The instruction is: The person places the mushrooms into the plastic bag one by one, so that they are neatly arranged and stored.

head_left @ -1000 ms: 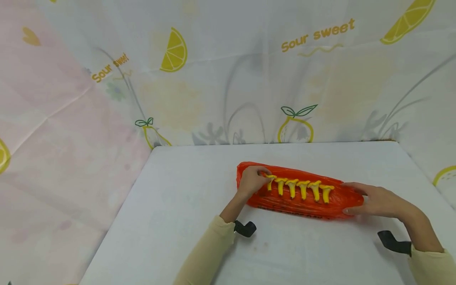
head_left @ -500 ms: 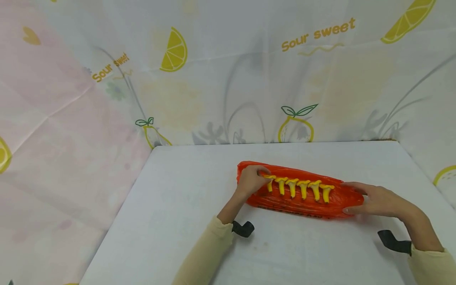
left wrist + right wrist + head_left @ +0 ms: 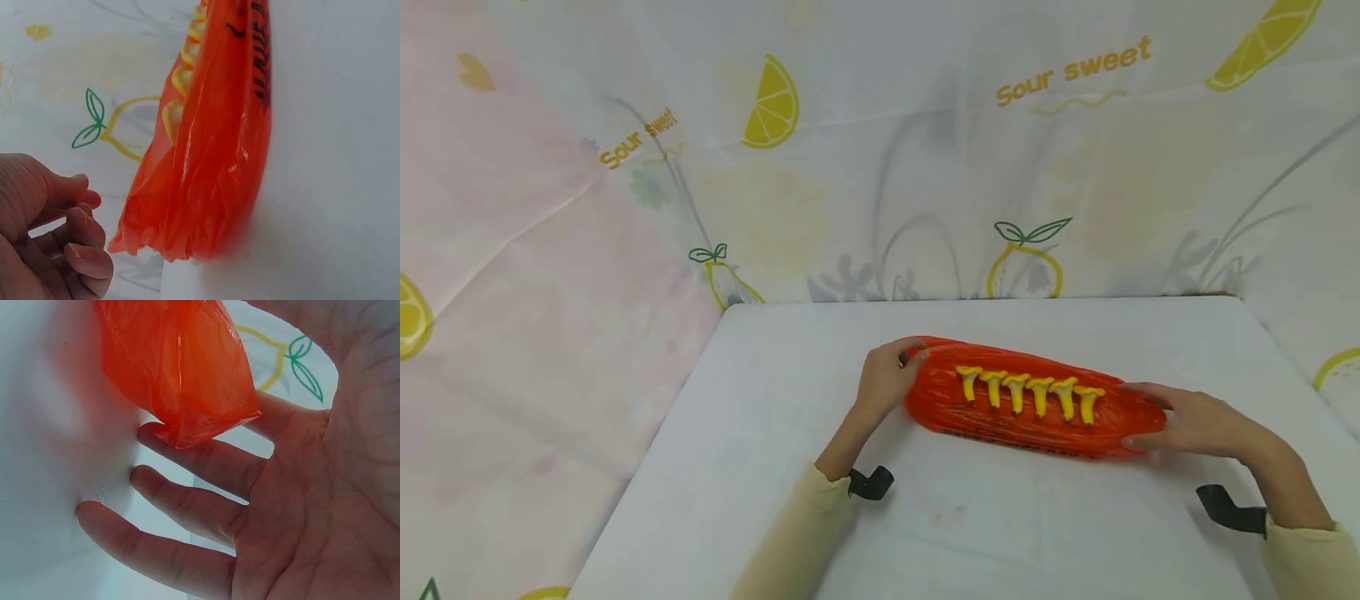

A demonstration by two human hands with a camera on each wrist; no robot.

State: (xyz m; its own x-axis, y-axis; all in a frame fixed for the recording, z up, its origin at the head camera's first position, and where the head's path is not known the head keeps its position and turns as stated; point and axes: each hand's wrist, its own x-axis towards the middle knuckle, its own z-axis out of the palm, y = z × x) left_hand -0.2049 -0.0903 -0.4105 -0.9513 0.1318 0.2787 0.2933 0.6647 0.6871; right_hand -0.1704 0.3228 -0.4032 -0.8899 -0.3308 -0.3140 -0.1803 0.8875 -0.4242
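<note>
An elongated red plastic bag (image 3: 1000, 421) lies on the white table, with dark lettering along its near side. In a row on top of it sit several small yellow trumpet-shaped mushrooms (image 3: 1016, 392), stems toward me. My left hand (image 3: 886, 377) is at the bag's left end, fingers loosely bent; in the left wrist view its fingertips are beside the bag's crinkled end and hold nothing. My right hand (image 3: 1198, 423) is at the bag's right end, thumb and fingers spread to either side. The right wrist view has the bag's folded end over its extended fingers.
The white table (image 3: 760, 392) stretches left and in front of the bag. Behind it hangs a pale curtain (image 3: 850, 192) printed with lemons and lettering. Black wrist mounts (image 3: 872, 483) sit by the cream sleeves.
My left hand has let go of the leftmost mushroom and moved left to the bag's end, baring the whole row. The right hand has stayed in place.
</note>
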